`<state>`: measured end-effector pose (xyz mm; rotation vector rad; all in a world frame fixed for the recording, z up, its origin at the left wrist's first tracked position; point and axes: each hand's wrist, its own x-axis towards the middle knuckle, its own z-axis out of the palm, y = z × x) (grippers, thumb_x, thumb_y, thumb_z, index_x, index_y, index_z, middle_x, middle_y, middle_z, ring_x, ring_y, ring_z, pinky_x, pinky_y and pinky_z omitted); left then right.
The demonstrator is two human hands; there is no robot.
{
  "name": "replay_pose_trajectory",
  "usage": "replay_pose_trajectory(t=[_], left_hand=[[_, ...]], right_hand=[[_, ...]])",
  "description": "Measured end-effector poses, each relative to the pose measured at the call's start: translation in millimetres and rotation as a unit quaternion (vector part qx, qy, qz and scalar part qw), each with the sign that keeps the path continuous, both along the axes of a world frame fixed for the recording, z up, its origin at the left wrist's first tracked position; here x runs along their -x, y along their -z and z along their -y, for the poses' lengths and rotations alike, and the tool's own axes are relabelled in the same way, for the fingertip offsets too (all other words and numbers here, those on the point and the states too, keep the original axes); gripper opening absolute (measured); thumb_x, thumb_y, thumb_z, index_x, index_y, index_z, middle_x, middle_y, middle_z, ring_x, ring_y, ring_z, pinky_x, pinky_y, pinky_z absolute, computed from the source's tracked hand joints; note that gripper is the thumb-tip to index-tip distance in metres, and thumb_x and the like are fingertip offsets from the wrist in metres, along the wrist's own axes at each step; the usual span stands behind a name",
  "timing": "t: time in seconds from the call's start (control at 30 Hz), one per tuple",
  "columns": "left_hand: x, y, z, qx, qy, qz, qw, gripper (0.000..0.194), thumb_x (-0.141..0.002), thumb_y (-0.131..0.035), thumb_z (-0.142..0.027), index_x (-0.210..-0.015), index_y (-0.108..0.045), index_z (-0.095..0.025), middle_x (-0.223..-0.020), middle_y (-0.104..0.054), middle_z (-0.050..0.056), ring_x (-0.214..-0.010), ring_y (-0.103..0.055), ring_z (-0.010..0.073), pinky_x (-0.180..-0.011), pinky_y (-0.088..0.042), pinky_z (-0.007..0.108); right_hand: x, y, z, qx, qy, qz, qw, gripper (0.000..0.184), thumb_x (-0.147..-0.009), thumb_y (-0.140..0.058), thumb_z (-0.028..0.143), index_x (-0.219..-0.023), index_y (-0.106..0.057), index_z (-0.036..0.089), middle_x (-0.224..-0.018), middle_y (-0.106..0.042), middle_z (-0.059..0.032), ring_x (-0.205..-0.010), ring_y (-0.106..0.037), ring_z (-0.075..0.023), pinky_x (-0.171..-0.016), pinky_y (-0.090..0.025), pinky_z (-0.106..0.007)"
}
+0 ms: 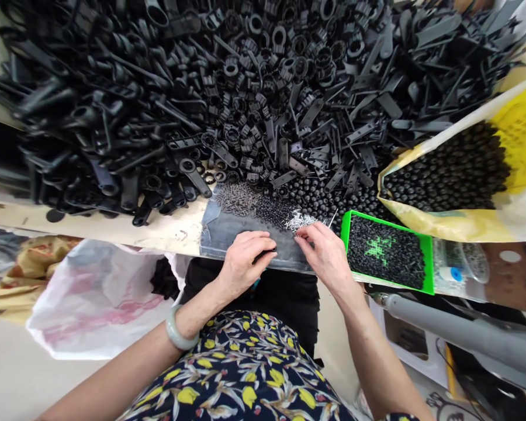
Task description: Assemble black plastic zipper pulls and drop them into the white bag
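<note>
My left hand (246, 258) is closed over the front edge of the bench, thumb against fingertips around a small black part (269, 251) that is mostly covered. My right hand (325, 252) pinches at the near side of a little heap of silver pins (301, 220); whether a pin is between the fingertips is too small to tell. Both hands are above a dark cloth mat (228, 234). Along its far side lie small grey metal pieces (236, 199), tiny black pieces (272, 211) and round black beads (318, 196).
A large pile of black plastic levers and rings (245, 88) covers the bench behind. On the right are a green tray (428, 266) of small black parts and a yellow-white sack (460, 227) of black beads. A grey cylindrical tool (447, 324) and a white plastic bag (87, 310) flank me.
</note>
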<state>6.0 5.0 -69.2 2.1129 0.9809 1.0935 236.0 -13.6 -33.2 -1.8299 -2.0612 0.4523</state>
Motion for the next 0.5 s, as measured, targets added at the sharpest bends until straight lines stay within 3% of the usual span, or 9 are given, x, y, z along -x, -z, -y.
replay_pose_trajectory(t=[0.13, 0.4, 0.5], left_hand=[[0.8, 0.4, 0.7, -0.009, 0.003, 0.009, 1.000, 0.012, -0.095, -0.072, -0.021, -0.107, -0.072, -0.021, -0.100, -0.081, 0.006, -0.109, -0.075, 0.0251, -0.098, -0.055, 0.043], [1.7, 2.3, 1.2, -0.008, 0.003, 0.013, 1.000, 0.013, -0.098, -0.070, -0.021, -0.110, -0.071, -0.020, -0.103, -0.081, 0.006, -0.109, -0.074, 0.0225, -0.099, -0.054, 0.040], [1.9, 2.5, 1.3, -0.009, -0.003, 0.010, 1.000, 0.019, -0.098, -0.069, -0.022, -0.117, -0.071, -0.021, -0.107, -0.081, 0.007, -0.109, -0.074, 0.0225, -0.098, -0.054, 0.040]], right_hand=[[-2.3, -0.6, -1.6, -0.003, -0.001, -0.006, 1.000, 0.019, -0.106, -0.053, 0.029, -0.100, -0.070, 0.024, -0.096, -0.069, -0.0044, -0.091, -0.066, -0.0200, -0.083, -0.050, -0.033], [12.5, -0.2, -12.6, -0.014, -0.014, 0.154, 0.988, 0.019, -0.103, -0.059, 0.030, -0.087, -0.065, 0.022, -0.089, -0.069, -0.0060, -0.085, -0.065, -0.0229, -0.068, -0.043, -0.034], [12.5, -3.5, -19.1, -0.005, -0.028, 0.163, 0.986, 0.018, -0.101, -0.060, 0.025, -0.084, -0.065, 0.023, -0.086, -0.068, -0.0053, -0.081, -0.064, -0.0215, -0.065, -0.041, -0.034]])
